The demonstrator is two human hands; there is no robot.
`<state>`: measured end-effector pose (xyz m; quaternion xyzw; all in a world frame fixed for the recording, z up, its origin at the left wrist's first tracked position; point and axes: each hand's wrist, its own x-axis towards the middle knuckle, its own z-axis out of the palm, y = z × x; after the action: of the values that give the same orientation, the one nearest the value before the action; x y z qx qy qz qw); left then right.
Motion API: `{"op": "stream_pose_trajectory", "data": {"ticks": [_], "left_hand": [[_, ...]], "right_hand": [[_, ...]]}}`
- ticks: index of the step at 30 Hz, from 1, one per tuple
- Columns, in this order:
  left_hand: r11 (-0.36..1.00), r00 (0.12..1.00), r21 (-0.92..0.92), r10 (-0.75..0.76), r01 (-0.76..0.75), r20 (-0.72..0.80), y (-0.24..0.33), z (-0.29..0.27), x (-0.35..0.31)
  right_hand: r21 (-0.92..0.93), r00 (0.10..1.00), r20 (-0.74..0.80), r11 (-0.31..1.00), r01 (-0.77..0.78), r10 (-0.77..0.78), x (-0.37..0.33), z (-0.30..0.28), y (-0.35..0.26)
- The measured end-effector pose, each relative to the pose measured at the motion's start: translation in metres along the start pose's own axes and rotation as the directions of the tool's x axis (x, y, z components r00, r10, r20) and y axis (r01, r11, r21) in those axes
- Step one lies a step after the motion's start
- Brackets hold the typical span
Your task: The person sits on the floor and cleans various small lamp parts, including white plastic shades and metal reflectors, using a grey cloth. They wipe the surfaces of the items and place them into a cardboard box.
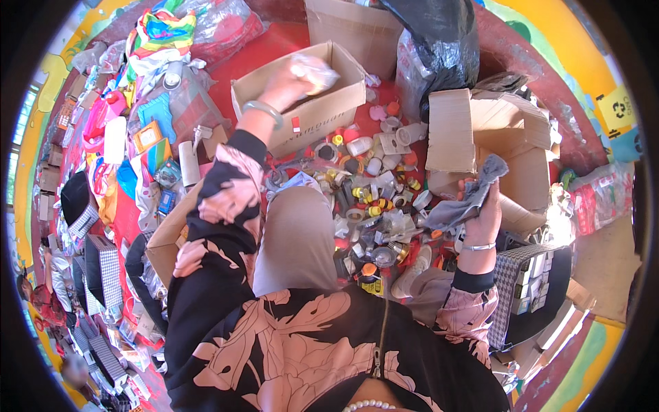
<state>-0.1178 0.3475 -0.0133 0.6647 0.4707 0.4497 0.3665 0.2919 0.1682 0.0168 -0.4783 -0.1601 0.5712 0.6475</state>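
Note:
My left hand [285, 90] is over the long open cardboard box [319, 122], its fingers closed on a clear, crinkled plastic-wrapped item [313, 73]; what is inside the wrapping is blurred. Over on the right, my right hand [486, 221] grips a grey cloth [468, 206], which drapes across the fingers and sticks up past them. Between my arms spreads a heap of small mixed pieces [371, 185], with plastic caps, jars and yellow-and-black parts among them. Just beyond the right hand stands a second cardboard box [449, 141] with its flaps open.
A black plastic bag [439, 48] stands at the back beside a tall carton [353, 31]. Colourful cloths and packages [161, 34] pile up on the left. A houndstooth-patterned case [516, 292] holding small white boxes sits at right. My raised knee [295, 240] is in the middle.

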Motion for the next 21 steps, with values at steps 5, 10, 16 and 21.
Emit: {"op": "stream_pose_trajectory", "data": {"ticks": [5,10,16,21], "left_hand": [[0.789,0.908,0.489,-0.201,0.372,-0.367,-0.141,-0.035,0.013],[0.434,0.765,0.704,-0.596,0.561,-0.242,-0.162,-0.007,0.015],[0.306,0.630,0.897,-0.775,0.318,0.040,-0.169,-0.004,0.016],[0.499,0.960,0.848,-0.277,0.182,-0.043,-0.100,0.022,0.034]], "right_hand": [[-0.130,0.997,0.020,0.989,-0.076,0.080,0.009,-0.006,0.021],[-0.102,0.995,-0.026,0.990,-0.097,0.095,0.008,-0.009,0.019],[-0.084,0.996,-0.003,0.993,-0.087,0.087,0.006,-0.014,0.011],[-0.076,0.998,-0.034,0.995,-0.061,0.059,0.000,-0.021,0.006]]}}
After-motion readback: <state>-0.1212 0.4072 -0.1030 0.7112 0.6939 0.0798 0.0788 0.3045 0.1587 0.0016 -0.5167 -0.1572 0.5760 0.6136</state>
